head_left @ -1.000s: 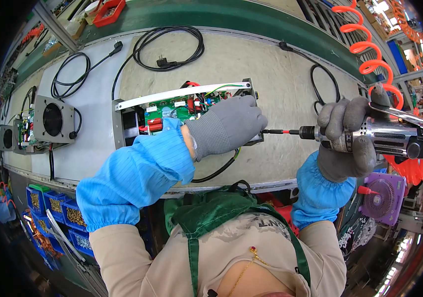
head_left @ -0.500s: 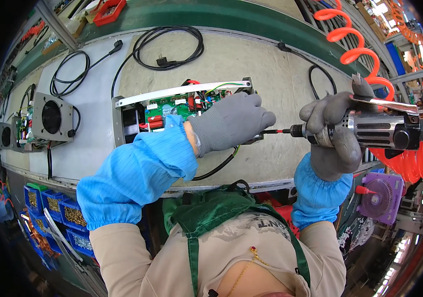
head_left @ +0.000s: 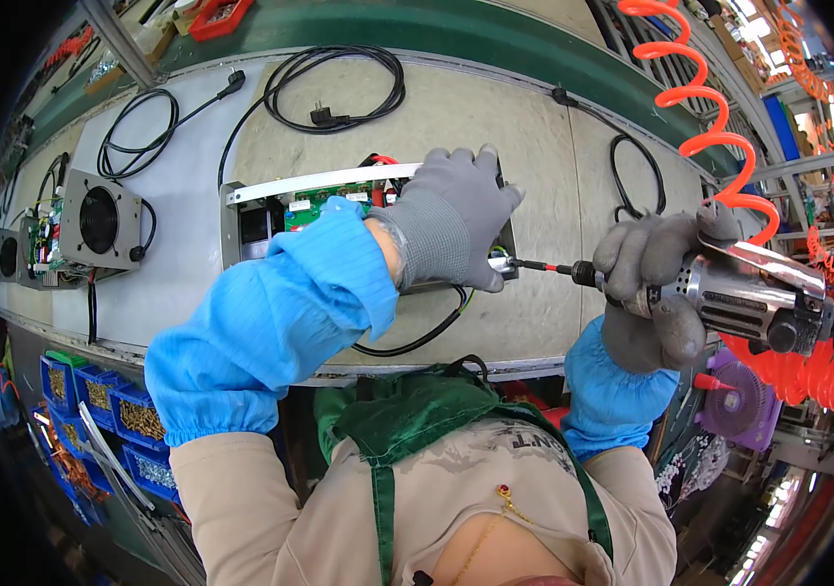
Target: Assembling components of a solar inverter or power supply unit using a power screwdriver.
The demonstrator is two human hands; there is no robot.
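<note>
On the bench lies a long metal chassis (head_left: 231, 230) with a green circuit board (head_left: 324, 203) inside. My left hand (head_left: 451, 215), in a grey glove, spreads over the chassis's right end. Its fingers are apart, reaching across the far rail (head_left: 319, 182), and its thumb is low by the front corner. The hand and sleeve hide much of the board. In my right hand (head_left: 649, 283), also gloved, is a pneumatic screwdriver (head_left: 739, 298) held level. Its bit (head_left: 544, 266) points left, its tip meeting the chassis's front right corner beside my left thumb.
Coiled black power cables (head_left: 334, 93) lie on the far bench. A fan unit (head_left: 100, 220) stands on the left. Blue screw bins (head_left: 139, 415) hang below. At the right are an orange coiled air hose (head_left: 700, 93) and a purple fan (head_left: 741, 400).
My left hand's fingers have opened out and reach further over the chassis's far rail; its thumb has dropped beside the bit. The screwdriver has shifted slightly, its rear end lower.
</note>
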